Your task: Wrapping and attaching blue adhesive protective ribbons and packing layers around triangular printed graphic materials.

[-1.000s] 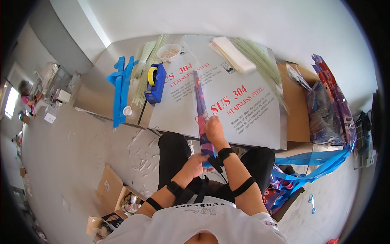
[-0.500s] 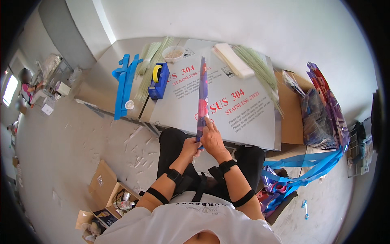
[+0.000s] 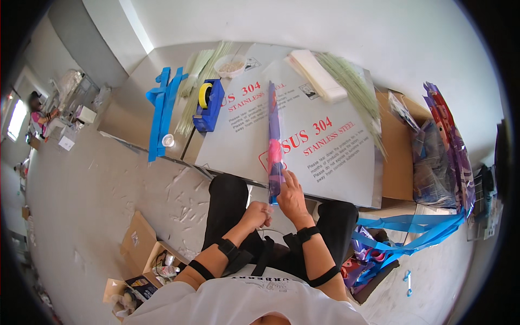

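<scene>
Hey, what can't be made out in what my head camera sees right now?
All in the head view:
Left hand: its curled fingers hide the palm, so I can't tell whether it holds anything.
Right hand: its back hides the underside, so how it meets the purple film is unclear.
Bowl: the contents are too small to identify.
Person far left: too small and blurred to tell what they handle.

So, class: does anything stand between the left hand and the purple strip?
Nothing visible does: the left hand is just below and left of the near end of the purple strip. The right hand is on the strip's other side.
</scene>
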`<action>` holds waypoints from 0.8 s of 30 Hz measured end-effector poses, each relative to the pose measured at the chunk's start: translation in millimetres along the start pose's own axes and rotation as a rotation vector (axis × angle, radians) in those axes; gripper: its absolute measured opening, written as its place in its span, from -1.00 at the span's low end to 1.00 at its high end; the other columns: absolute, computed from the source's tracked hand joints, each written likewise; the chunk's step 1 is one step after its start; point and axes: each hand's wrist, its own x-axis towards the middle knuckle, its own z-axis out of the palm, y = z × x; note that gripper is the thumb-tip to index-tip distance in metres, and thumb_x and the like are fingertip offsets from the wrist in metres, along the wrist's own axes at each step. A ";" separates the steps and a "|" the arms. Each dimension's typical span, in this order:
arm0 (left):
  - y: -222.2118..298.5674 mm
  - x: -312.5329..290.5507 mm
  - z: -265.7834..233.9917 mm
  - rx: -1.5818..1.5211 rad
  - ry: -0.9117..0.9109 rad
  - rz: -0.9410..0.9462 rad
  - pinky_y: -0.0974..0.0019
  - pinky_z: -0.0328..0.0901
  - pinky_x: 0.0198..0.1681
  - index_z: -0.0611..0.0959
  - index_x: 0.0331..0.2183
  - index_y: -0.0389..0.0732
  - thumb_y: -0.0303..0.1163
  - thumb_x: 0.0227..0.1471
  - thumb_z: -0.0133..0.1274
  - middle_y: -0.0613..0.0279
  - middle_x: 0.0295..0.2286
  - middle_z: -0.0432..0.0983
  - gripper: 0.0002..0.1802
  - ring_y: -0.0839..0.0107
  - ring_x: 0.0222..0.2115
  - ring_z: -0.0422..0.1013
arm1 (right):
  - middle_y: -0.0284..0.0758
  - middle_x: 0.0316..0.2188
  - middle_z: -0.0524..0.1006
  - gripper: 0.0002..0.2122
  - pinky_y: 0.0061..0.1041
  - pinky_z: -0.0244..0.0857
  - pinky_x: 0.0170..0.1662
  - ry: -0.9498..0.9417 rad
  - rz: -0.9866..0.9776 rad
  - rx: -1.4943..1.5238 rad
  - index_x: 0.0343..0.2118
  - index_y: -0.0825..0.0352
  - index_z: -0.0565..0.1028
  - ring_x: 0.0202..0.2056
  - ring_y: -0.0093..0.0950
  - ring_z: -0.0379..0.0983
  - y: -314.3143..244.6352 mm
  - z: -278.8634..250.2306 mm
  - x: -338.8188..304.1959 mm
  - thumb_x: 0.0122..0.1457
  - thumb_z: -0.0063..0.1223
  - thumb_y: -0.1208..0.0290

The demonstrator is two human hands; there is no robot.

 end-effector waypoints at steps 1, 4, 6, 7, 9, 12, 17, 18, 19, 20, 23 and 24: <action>-0.5 2.8 -2.2 0.090 0.061 0.061 0.42 0.29 -0.70 0.57 -0.34 -0.38 -0.62 0.02 -0.01 0.13 -0.59 0.54 -0.89 0.39 -0.66 0.49 | -0.08 0.15 0.28 -0.84 -0.10 0.22 0.11 -0.023 -0.090 0.004 -0.41 0.49 0.44 0.20 -0.10 0.17 -5.0 -7.2 2.5 -0.13 -0.02 0.61; 3.5 12.3 -3.7 0.072 0.215 0.198 0.44 0.30 -0.71 0.55 -0.39 -0.39 -0.65 0.01 -0.01 0.13 -0.62 0.51 -0.94 0.40 -0.67 0.48 | -0.09 0.14 0.31 -0.85 -0.11 0.20 0.12 -0.067 -0.207 -0.020 -0.43 0.48 0.44 0.20 -0.12 0.18 -7.0 -10.8 2.7 -0.15 -0.02 0.63; 15.6 18.7 4.6 -0.030 0.287 0.219 0.44 0.31 -0.71 0.53 -0.43 -0.39 -0.66 -0.01 0.02 0.13 -0.63 0.50 -0.98 0.40 -0.68 0.47 | -0.12 0.15 0.30 -0.85 -0.10 0.20 0.12 -0.092 -0.229 -0.048 -0.43 0.47 0.44 0.21 -0.14 0.17 -7.3 -11.3 1.8 -0.14 0.00 0.61; 24.3 20.9 10.9 -0.136 0.367 0.243 0.43 0.32 -0.71 0.51 -0.46 -0.39 -0.67 -0.03 0.04 0.13 -0.64 0.49 -0.97 0.40 -0.69 0.46 | -0.12 0.15 0.30 -0.86 -0.12 0.20 0.12 -0.084 -0.216 -0.017 -0.44 0.47 0.43 0.21 -0.14 0.18 -7.3 -11.8 2.9 -0.14 0.01 0.60; 27.9 33.8 16.8 -0.116 0.419 0.260 0.39 0.38 -0.66 0.46 -0.48 -0.38 -0.71 -0.10 0.08 0.12 -0.63 0.47 -0.88 0.40 -0.66 0.47 | -0.11 0.15 0.31 -0.87 -0.14 0.20 0.13 -0.079 -0.202 0.015 -0.45 0.47 0.43 0.20 -0.15 0.18 -4.9 -11.6 6.5 -0.14 0.02 0.60; 18.3 51.6 19.5 -0.125 0.523 0.465 0.35 0.42 -0.56 0.46 -0.38 -0.35 -0.70 -0.16 0.15 0.16 -0.59 0.47 -0.76 0.42 -0.54 0.49 | -0.11 0.15 0.31 -0.87 -0.18 0.21 0.13 -0.111 -0.146 0.084 -0.47 0.47 0.42 0.19 -0.14 0.21 0.4 -10.0 11.5 -0.15 0.04 0.60; 20.7 46.6 9.4 0.409 0.486 0.580 0.22 0.41 -0.49 0.44 -0.25 -0.28 -0.60 -0.21 0.24 0.01 -0.53 0.50 -0.58 0.18 -0.54 0.51 | -0.12 0.11 0.35 -0.86 -0.22 0.22 0.11 -0.050 -0.140 0.044 -0.45 0.46 0.45 0.17 -0.17 0.23 24.2 -1.5 9.2 -0.15 0.03 0.60; 23.6 43.5 6.3 0.745 0.539 0.654 0.16 0.40 -0.47 0.43 -0.20 -0.26 -0.56 -0.22 0.26 -0.06 -0.49 0.50 -0.52 0.07 -0.53 0.50 | -0.12 0.11 0.35 -0.86 -0.22 0.22 0.11 -0.068 -0.135 0.054 -0.45 0.46 0.45 0.17 -0.17 0.23 26.1 -1.6 11.9 -0.15 0.03 0.60; 26.9 41.1 4.5 0.743 0.536 0.627 0.16 0.40 -0.47 0.43 -0.20 -0.26 -0.56 -0.22 0.26 -0.06 -0.49 0.50 -0.52 0.07 -0.53 0.50 | -0.13 0.10 0.36 -0.86 -0.21 0.23 0.10 -0.067 -0.141 0.043 -0.45 0.45 0.44 0.17 -0.16 0.23 25.3 -4.9 15.3 -0.16 0.02 0.62; 32.0 42.2 2.2 0.808 0.577 0.598 0.12 0.39 -0.44 0.42 -0.18 -0.24 -0.54 -0.24 0.27 -0.09 -0.46 0.51 -0.48 0.00 -0.50 0.49 | -0.13 0.10 0.36 -0.85 -0.21 0.23 0.10 -0.068 -0.147 0.031 -0.45 0.44 0.44 0.16 -0.15 0.24 25.1 -8.0 19.0 -0.18 0.01 0.63; 38.8 45.2 0.1 0.853 0.626 0.576 0.08 0.38 -0.38 0.43 -0.15 -0.24 -0.52 -0.23 0.21 -0.09 -0.42 0.52 -0.50 -0.07 -0.42 0.48 | -0.15 0.02 0.43 -0.81 -0.20 0.24 0.07 -0.081 -0.141 -0.012 -0.45 0.41 0.42 0.09 -0.12 0.29 30.3 -16.3 21.3 -0.23 -0.03 0.68; 36.4 46.9 -2.3 0.840 0.662 0.613 0.09 0.37 -0.36 0.44 -0.16 -0.26 -0.53 -0.20 0.14 -0.07 -0.41 0.53 -0.54 -0.06 -0.38 0.49 | -0.15 0.02 0.43 -0.81 -0.20 0.24 0.07 -0.109 -0.134 0.001 -0.45 0.41 0.42 0.09 -0.12 0.29 27.9 -21.3 23.0 -0.23 -0.03 0.68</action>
